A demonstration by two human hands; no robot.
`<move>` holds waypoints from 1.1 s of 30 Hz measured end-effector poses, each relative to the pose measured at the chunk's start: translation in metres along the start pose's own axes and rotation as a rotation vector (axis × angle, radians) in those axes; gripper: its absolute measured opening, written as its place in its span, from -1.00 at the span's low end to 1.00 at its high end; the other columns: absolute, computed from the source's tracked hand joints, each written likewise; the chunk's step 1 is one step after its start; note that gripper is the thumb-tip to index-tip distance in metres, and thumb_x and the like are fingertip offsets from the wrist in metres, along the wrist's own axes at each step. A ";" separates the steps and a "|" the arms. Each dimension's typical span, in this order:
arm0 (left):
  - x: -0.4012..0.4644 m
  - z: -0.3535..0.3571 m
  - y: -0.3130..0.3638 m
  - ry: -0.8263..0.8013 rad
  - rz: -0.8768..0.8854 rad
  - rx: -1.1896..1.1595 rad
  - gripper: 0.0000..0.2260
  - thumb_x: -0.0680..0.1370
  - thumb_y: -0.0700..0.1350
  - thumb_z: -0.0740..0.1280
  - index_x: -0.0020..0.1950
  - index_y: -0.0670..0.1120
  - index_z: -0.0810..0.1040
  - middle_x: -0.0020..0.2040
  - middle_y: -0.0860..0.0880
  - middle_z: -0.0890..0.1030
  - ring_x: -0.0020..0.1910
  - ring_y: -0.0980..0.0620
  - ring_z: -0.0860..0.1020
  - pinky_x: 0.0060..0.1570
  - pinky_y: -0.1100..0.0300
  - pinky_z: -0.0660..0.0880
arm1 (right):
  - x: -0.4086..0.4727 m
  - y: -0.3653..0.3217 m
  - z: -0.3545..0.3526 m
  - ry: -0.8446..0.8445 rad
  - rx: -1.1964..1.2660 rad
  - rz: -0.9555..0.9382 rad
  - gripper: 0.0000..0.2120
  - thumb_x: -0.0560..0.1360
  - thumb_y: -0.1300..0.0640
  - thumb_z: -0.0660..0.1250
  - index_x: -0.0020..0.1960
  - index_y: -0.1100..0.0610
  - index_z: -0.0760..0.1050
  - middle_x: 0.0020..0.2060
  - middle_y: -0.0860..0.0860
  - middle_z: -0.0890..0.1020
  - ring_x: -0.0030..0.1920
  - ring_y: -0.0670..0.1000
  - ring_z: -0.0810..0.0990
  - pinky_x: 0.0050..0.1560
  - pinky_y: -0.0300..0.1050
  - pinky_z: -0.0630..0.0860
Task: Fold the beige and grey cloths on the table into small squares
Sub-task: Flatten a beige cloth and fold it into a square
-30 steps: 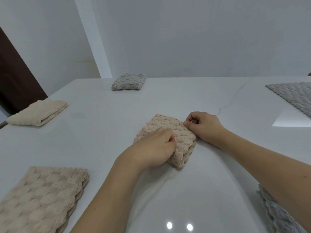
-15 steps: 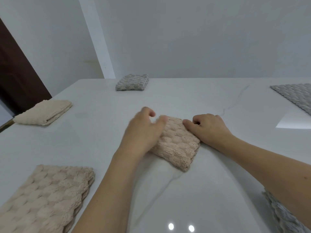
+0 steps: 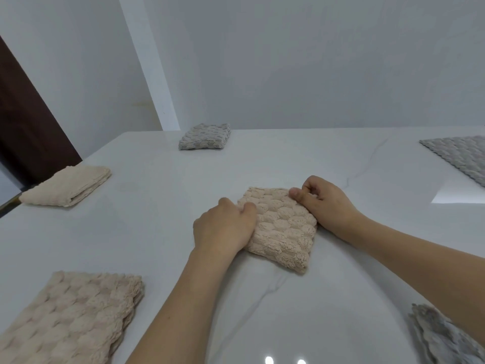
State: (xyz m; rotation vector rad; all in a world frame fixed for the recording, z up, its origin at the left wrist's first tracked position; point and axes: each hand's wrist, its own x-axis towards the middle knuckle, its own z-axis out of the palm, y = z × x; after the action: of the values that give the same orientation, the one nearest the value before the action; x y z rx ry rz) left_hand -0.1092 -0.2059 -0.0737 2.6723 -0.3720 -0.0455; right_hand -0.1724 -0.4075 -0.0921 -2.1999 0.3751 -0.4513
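Beige and bumpy, the folded cloth (image 3: 282,229) lies as a small thick square near the middle of the white table (image 3: 288,311), held between both hands. The left hand (image 3: 223,227) rests on its left edge with fingers curled against the fabric; whether they pinch the edge or only press it cannot be told. The right hand (image 3: 322,203) is at the far right corner, thumb on top and fingers curled under, pinching the cloth there.

Three beige cloths are in view: the one being handled, a folded beige cloth (image 3: 65,186) at the table's left edge, and a larger beige cloth (image 3: 70,319) at the near left, cut off by the frame's bottom and left edge. Three grey cloths also show: a small grey square (image 3: 204,137) at the far edge, a flat grey cloth (image 3: 459,156) cut off at the right, and a rumpled grey cloth (image 3: 441,337) at the lower right, partly hidden by the right forearm and cropped by the frame. No writing or labels can be read anywhere.
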 end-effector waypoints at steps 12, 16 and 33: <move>0.031 0.023 0.080 -0.037 0.021 -0.711 -0.75 0.61 0.06 0.18 0.12 -0.10 0.37 0.01 -0.01 0.55 -0.05 0.05 0.55 0.01 0.05 0.50 | 0.034 0.005 -0.079 -0.272 0.775 0.544 -0.47 0.50 0.04 0.36 0.40 0.15 0.31 0.03 0.15 0.57 -0.22 0.12 0.60 -0.29 -0.06 0.56; 0.067 0.049 0.144 -0.108 -0.044 -0.745 -0.78 0.62 0.00 0.15 0.15 -0.12 0.34 -0.08 0.00 0.47 -0.20 0.09 0.45 -0.26 0.17 0.37 | 0.065 0.029 -0.106 -0.069 0.604 0.553 -0.46 0.51 0.35 0.23 0.36 -0.01 0.13 -0.03 0.15 0.49 -0.24 0.09 0.50 -0.31 -0.07 0.49; 0.198 0.142 0.303 -0.050 0.222 -0.636 -0.83 0.61 -0.07 0.08 0.18 0.08 0.16 0.00 -0.12 0.57 -0.15 -0.11 0.53 -0.14 0.04 0.43 | 0.213 0.148 -0.193 0.318 0.280 0.242 -0.47 0.49 0.39 0.04 0.36 0.05 0.44 0.34 0.09 0.46 0.22 0.12 0.49 0.31 0.03 0.45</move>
State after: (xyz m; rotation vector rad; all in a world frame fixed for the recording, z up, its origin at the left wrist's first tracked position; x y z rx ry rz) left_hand -0.0080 -0.5814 -0.0663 1.9955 -0.5604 -0.1382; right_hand -0.0842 -0.7166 -0.0557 -1.7867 0.6964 -0.6769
